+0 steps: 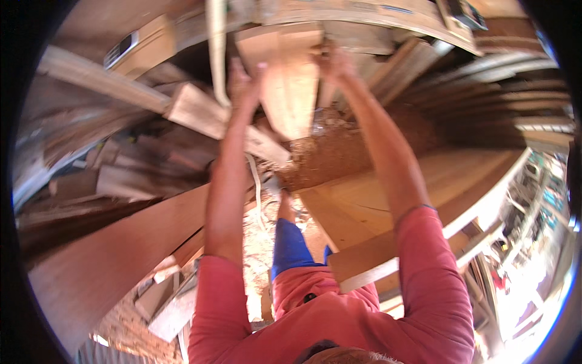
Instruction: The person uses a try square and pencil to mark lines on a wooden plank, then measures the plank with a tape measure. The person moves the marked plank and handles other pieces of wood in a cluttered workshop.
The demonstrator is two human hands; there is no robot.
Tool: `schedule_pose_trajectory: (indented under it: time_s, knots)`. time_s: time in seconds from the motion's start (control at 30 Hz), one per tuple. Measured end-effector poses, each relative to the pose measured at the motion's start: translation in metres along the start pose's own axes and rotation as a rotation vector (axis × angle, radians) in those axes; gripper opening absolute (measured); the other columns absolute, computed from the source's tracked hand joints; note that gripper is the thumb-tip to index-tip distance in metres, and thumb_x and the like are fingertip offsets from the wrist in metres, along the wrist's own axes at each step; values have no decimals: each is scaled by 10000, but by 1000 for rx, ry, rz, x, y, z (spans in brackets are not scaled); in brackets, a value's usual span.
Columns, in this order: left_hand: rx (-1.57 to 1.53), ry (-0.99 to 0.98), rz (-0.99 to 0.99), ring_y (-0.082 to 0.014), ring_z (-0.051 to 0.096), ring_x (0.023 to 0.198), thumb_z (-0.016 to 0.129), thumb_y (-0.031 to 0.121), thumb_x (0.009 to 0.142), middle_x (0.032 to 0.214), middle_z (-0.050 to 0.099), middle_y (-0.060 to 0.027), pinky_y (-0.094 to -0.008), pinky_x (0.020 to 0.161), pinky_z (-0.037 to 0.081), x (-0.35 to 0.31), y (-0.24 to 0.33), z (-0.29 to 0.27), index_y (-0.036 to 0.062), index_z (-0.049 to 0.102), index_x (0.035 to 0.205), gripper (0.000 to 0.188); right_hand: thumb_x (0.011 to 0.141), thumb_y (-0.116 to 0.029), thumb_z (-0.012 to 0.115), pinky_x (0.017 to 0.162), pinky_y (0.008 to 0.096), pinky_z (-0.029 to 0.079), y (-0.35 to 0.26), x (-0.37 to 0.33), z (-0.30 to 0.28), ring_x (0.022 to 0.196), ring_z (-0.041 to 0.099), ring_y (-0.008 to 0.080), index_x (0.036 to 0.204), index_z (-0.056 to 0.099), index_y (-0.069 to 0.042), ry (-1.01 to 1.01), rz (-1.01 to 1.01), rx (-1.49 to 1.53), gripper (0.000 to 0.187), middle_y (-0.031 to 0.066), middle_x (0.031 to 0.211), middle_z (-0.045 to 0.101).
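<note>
A long pale wooden board [282, 73] stands steeply in front of me, wider at its far end. My left hand [245, 82] is at its left edge, fingers spread and the thumb close to the wood. On the opposite edge, near the board's upper right corner, is my right hand [335, 64]. Its fingers are smeared by motion, so their grip on the board is unclear. Both arms reach forward at full length.
A thick wooden beam [206, 118] lies slanting at the left, near a pale hanging pipe [216, 54]. Wide planks [133, 261] fill the lower left. A large wooden panel [388, 194] lies at the right, below stacked timber [503, 97]. Sawdust [257, 242] covers the floor.
</note>
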State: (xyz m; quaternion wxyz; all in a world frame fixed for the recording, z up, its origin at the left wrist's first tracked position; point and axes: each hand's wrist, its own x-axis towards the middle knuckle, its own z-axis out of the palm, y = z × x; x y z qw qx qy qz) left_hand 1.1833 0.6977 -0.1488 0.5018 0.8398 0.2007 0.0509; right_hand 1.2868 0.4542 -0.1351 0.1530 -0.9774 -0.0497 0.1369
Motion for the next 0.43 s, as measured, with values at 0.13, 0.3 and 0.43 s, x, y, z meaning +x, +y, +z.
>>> schedule_pose_trajectory:
  time_s: [0.13, 0.3, 0.43]
  knots:
    - [-26, -56, -34, -419, 729, 1164, 700, 510, 1024, 1241, 731, -306, -459, 983, 559, 34, -32, -7, -44, 656, 1266, 606, 1028, -500, 726, 950, 430, 583, -30, 7, -4, 1195, 713, 305, 1493, 620, -113, -87, 32, 299, 614, 203, 1338, 742]
    - [146, 35, -58, -447, 748, 1074, 685, 479, 1032, 1118, 776, -242, -519, 926, 570, 25, -3, -1, 25, 687, 1109, 460, 1006, -484, 758, 1112, 452, 537, -43, -5, -18, 1296, 701, 326, 1378, 726, -95, -61, 139, 421, 539, 190, 1332, 760]
    - [328, 51, -128, -498, 716, 1151, 703, 517, 1003, 1160, 772, -249, -544, 1016, 555, 36, -14, -15, 37, 700, 1125, 495, 1043, -514, 710, 1069, 372, 575, -49, 4, -32, 1162, 774, 209, 1423, 704, -139, -236, 76, 350, 534, 193, 1266, 790]
